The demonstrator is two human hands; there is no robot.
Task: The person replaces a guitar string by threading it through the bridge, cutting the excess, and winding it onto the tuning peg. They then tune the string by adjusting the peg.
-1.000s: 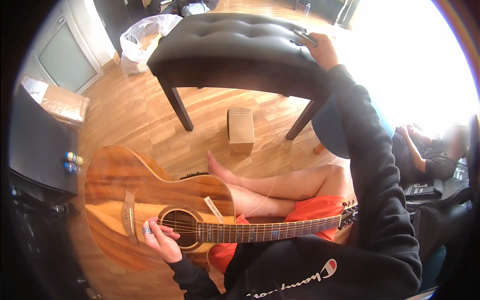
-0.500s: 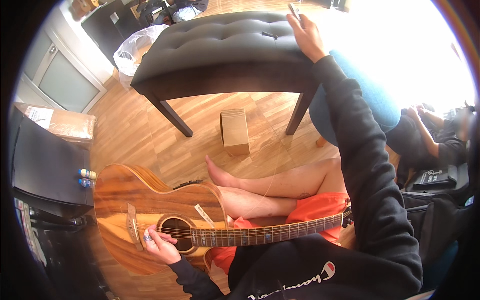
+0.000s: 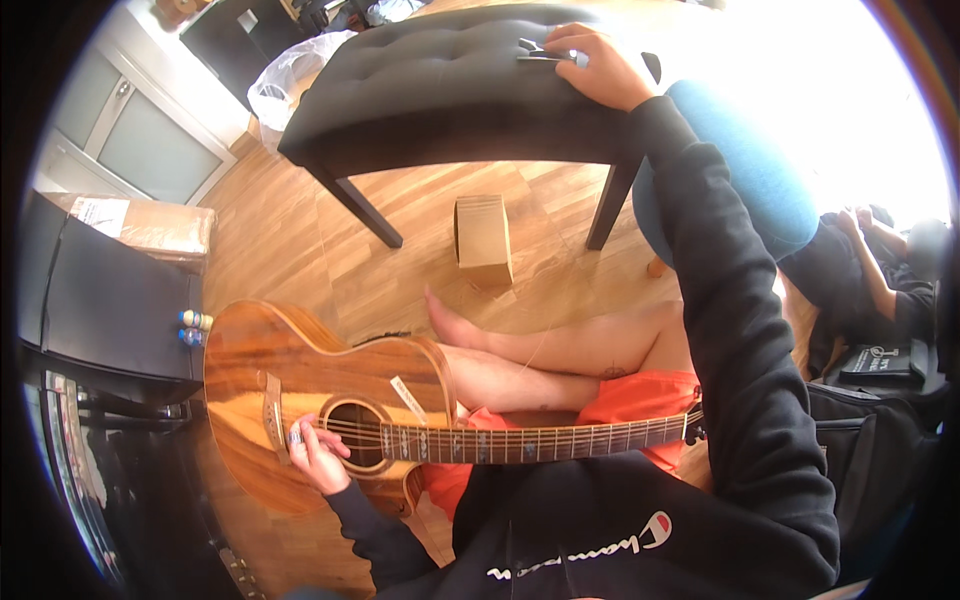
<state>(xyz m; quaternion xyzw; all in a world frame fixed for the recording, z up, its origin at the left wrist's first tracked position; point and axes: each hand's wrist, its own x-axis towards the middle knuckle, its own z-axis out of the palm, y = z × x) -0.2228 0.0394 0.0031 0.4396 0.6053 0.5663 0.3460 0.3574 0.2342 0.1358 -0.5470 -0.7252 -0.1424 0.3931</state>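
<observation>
Inward from the far right edge of the tufted black bench (image 3: pixel 400 85), the right hand (image 3: pixel 606 68) had moved back over the seat, bringing along a small silver tool (image 3: pixel 543 56) that half a second earlier pointed away beyond that edge. Its fingers were closed around the tool, whose thin forked end stuck out to the left; its exact kind was unclear. Meanwhile the left hand (image 3: pixel 320 458) had stayed by the acoustic guitar's strings between bridge and soundhole, fingers loosely curled and parted, with nothing visible in them. The acoustic guitar (image 3: pixel 310 350) lay across the lap, its body to the left and its neck running right toward the dark sleeve. Under the bench stood a small cardboard box (image 3: pixel 485 250), its inside hidden. A clear plastic bag (image 3: pixel 292 78) beside the bench held something tan. To the left sat a film-wrapped carton (image 3: pixel 165 228), and near the guitar two small bottles (image 3: pixel 192 337), their contents too small to tell.
</observation>
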